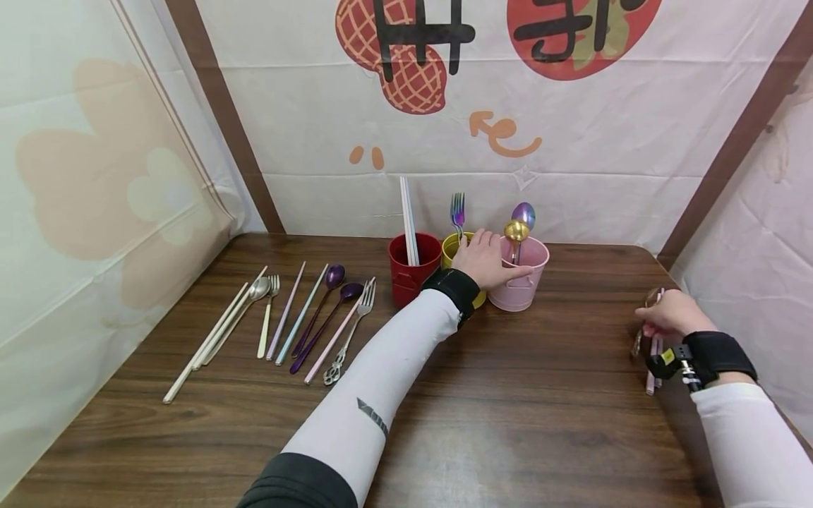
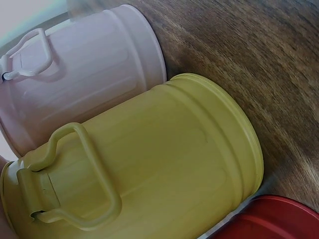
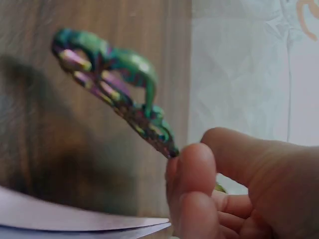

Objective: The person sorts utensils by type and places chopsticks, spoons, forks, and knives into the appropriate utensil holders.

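My left hand (image 1: 483, 262) lies over the rims of the yellow bucket (image 2: 144, 154) and the pink bucket (image 1: 517, 291), thumb stretched across the pink one's front. Beside its fingers, a rainbow-coloured fork (image 1: 457, 212) stands in the yellow bucket. A gold spoon (image 1: 516, 230) and a rainbow spoon (image 1: 524, 214) stand in the pink bucket. At the table's right side, my right hand (image 1: 676, 314) pinches a spoon with an ornate iridescent handle (image 3: 127, 99); fingers partly hide it. Pink chopsticks (image 1: 651, 381) lie under that hand.
Left of the yellow bucket, a red bucket (image 1: 401, 282) holds pale chopsticks (image 1: 409, 222). Across the table's left half lie chopsticks (image 1: 206, 346), a silver spoon (image 1: 258, 288), purple spoons (image 1: 334, 276) and forks (image 1: 366, 300). Fabric walls (image 1: 317, 204) border the table.
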`<act>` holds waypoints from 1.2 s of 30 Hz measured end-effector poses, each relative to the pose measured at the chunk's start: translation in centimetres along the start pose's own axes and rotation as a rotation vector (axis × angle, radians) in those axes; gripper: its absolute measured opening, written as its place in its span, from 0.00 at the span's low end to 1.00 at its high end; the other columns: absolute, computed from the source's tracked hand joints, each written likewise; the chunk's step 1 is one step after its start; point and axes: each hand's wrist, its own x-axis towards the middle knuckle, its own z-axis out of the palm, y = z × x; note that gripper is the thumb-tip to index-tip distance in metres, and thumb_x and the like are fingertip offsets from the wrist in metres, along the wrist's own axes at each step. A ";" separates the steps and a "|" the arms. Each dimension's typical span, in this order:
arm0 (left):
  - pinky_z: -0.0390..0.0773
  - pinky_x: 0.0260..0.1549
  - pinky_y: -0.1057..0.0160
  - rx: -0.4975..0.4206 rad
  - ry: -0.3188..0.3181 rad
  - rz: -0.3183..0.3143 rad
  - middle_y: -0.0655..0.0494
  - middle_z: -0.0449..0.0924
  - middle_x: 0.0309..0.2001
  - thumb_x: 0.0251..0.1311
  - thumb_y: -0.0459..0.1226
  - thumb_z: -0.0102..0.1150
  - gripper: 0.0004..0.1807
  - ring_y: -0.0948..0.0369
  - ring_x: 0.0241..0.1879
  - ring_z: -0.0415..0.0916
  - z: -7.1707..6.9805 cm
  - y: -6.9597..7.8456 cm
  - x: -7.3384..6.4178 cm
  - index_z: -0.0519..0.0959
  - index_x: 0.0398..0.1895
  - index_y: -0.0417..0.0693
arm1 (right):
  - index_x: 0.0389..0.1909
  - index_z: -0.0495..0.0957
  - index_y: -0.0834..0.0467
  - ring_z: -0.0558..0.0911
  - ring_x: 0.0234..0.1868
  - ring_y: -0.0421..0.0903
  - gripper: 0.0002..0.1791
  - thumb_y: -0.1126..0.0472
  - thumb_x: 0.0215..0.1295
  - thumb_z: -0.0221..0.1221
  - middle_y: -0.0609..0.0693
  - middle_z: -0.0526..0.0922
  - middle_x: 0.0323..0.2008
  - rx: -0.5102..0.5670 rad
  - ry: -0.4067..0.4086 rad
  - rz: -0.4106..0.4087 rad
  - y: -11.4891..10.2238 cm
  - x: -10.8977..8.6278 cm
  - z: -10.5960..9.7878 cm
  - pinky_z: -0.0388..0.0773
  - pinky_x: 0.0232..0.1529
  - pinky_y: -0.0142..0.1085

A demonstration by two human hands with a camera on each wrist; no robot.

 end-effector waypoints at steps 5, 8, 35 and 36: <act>0.51 0.67 0.44 -0.003 -0.010 -0.004 0.54 0.68 0.63 0.51 0.77 0.39 0.52 0.58 0.69 0.54 0.0 -0.1 0.0 0.65 0.67 0.49 | 0.21 0.79 0.69 0.82 0.17 0.42 0.18 0.63 0.67 0.51 0.48 0.80 0.13 -0.001 0.111 -0.099 -1.7 0.0 -0.8 0.77 0.22 0.31; 0.52 0.67 0.44 -0.003 -0.017 -0.008 0.54 0.67 0.64 0.51 0.77 0.39 0.52 0.58 0.69 0.53 0.0 -0.2 0.0 0.65 0.67 0.49 | 0.30 0.77 0.73 0.83 0.19 0.45 0.16 0.63 0.68 0.51 0.51 0.82 0.16 -0.017 0.223 -0.184 -3.1 0.0 -1.2 0.75 0.24 0.30; 0.55 0.67 0.48 0.002 -0.021 -0.004 0.54 0.68 0.62 0.51 0.77 0.40 0.52 0.58 0.67 0.55 -0.1 0.0 0.3 0.65 0.66 0.48 | 0.41 0.79 0.69 0.65 0.26 0.15 0.14 0.60 0.70 0.55 0.64 0.85 0.33 0.087 0.869 -0.612 -16.3 -0.1 -2.7 0.62 0.31 0.20; 0.55 0.67 0.48 0.002 -0.022 -0.004 0.54 0.68 0.62 0.51 0.77 0.40 0.52 0.58 0.67 0.55 -0.1 0.0 0.3 0.65 0.66 0.48 | 0.41 0.79 0.69 0.66 0.26 0.15 0.14 0.60 0.70 0.55 0.64 0.85 0.34 0.092 0.876 -0.616 -16.5 -0.1 -2.7 0.62 0.32 0.19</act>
